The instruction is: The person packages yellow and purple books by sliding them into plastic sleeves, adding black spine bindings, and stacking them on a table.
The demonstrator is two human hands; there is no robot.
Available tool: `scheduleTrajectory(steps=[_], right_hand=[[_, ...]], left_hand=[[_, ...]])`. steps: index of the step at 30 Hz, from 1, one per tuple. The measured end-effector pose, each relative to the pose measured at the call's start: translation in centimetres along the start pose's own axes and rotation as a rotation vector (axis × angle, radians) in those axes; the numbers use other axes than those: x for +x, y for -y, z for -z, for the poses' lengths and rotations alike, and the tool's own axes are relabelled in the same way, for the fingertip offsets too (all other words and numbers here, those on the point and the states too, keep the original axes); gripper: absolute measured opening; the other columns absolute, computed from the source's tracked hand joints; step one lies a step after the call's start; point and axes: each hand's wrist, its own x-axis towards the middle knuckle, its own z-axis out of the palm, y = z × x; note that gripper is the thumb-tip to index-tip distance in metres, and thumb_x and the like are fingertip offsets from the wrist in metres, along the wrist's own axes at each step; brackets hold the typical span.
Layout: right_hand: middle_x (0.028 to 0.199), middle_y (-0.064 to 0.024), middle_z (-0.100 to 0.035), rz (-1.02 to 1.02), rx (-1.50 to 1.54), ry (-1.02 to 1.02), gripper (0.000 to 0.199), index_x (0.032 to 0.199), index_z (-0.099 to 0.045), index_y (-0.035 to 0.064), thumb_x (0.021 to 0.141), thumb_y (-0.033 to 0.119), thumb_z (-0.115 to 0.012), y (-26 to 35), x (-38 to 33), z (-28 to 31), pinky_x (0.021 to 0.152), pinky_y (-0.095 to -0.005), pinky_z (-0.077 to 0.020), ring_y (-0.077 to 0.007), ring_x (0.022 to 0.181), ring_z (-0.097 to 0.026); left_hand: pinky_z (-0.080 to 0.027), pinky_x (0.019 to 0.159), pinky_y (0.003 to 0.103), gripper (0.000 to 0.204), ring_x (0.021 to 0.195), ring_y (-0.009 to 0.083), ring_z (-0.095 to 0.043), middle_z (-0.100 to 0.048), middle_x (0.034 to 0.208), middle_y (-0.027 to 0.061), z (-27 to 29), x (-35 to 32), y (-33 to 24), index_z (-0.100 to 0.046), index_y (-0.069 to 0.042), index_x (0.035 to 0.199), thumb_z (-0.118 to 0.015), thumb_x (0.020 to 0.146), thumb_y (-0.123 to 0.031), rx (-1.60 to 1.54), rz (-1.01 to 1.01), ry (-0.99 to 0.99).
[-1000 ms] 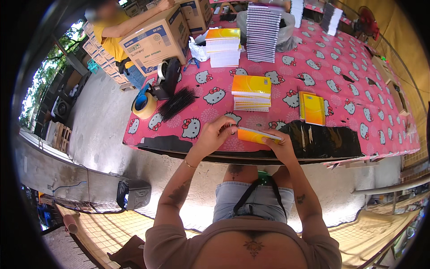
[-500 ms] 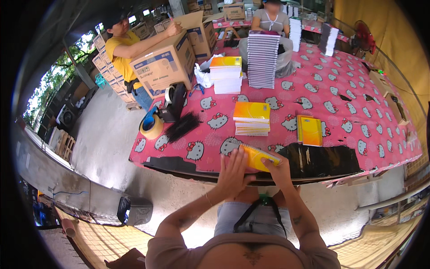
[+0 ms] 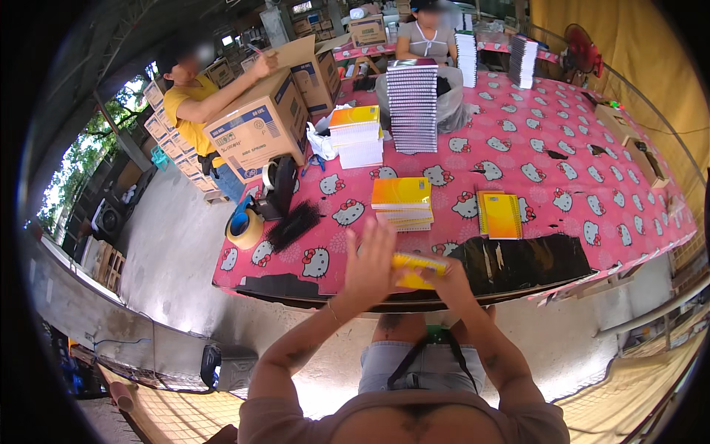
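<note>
A yellow notebook (image 3: pixel 418 268) was gripped edge-on between both hands, the left hand (image 3: pixel 372 268) flat against its side, fingers spread, the right hand (image 3: pixel 444 281) closed beneath it. Just beyond, a notebook stack (image 3: pixel 402 202) sat on the pink surface (image 3: pixel 562 148).

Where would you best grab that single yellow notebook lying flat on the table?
Probably by the right long edge of the notebook, coming from the right: it lies flat and alone on the table, its spiral binding runs down the left side, and that right edge looks free.
</note>
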Motion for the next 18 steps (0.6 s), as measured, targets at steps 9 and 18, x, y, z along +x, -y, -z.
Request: scheduleTrajectory(steps=[9,18], right_hand=[[0.1,-0.0078,-0.071,-0.051,-0.058,0.055,0.031,0.116,-0.067,-0.0016,0.089,0.012,-0.071,0.5,0.2,0.2,0.078,-0.0267,-0.0516,-0.0101,0.088,-0.062],[0.101,-0.0118,-0.073,0.055,-0.159,0.097,0.028,0.114,-0.068,-0.0002,0.087,0.008,-0.07,-0.8,1.7,0.9,0.081,-0.0285,-0.0534,-0.0142,0.09,-0.067]], left_hand=[[-0.021,0.112,0.066,0.096,0.144,0.0436,-0.027,-0.032,0.151,0.0293,0.3,0.4,-1.3,-0.031,0.007,0.146,-0.058,0.083,-0.061,-0.088,-0.102,0.122],[-0.017,0.111,0.067,0.088,0.144,0.0436,-0.028,-0.032,0.152,0.03,-3.9,-3.3,-2.1,-0.035,0.008,0.144,-0.038,0.094,-0.065,-0.067,-0.265,0.01]])
